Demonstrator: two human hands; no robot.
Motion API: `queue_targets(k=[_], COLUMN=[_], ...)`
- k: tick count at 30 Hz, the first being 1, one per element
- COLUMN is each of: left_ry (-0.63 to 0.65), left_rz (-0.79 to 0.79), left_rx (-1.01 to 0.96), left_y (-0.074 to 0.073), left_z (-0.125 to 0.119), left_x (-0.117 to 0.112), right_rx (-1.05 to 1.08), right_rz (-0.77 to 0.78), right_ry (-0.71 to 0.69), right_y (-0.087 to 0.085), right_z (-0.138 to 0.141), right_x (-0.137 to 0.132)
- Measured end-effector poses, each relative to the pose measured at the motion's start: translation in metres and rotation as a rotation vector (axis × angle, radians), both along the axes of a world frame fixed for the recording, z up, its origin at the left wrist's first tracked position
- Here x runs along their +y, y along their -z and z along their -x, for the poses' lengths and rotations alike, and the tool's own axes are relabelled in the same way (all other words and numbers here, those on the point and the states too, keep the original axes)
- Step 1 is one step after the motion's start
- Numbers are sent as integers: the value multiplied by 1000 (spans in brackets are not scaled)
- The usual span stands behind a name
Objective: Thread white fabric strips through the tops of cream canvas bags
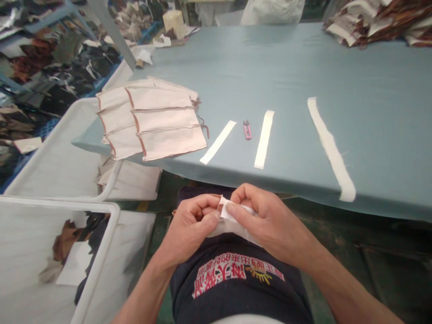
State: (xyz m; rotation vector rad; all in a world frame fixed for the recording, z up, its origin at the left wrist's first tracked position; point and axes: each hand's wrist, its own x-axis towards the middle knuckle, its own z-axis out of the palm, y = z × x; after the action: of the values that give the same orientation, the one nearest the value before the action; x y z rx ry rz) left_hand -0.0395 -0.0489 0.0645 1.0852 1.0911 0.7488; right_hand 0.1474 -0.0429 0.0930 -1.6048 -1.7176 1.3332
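Note:
Over my lap, in front of the table edge, my left hand [195, 220] and my right hand [256, 216] pinch a small white cloth piece [231, 225] between thumbs and fingers. Brown edging shows on it by my left fingertips; my fingers hide much of the rest. On the table beyond lie two pale cream strips, a shorter slanted strip [218, 142] and a wider strip [264, 139]. Pink thread snips [247, 130] rest between them. Farther right is a long, frayed white fabric strip [330, 148].
Overlapping cream fabric pieces [165, 121] with brown edges lie at the table's left. White bins [114, 225] stand below on the left, the nearer one holding scraps. A brown and cream pile [378, 22] sits far right on the blue-green table [286, 81].

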Motion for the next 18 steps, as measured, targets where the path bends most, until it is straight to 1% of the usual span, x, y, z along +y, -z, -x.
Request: queue_targets(k=[3,6,13,18], left_ry=[-1,1,20,14], left_rz=[17,42,65,83], left_rx=[3,-8,-80,-114], left_y=[4,8,14,15], left_z=[2,3,5,6], left_x=[0,0,0,-1], right_rx=[44,97,199,233], right_rz=[43,52,124,122], right_ry=[-10,-15,-28,-10], right_y=[3,7,13,16], right_z=[-1,-2,-5,-3], right_x=[3,3,3,1])
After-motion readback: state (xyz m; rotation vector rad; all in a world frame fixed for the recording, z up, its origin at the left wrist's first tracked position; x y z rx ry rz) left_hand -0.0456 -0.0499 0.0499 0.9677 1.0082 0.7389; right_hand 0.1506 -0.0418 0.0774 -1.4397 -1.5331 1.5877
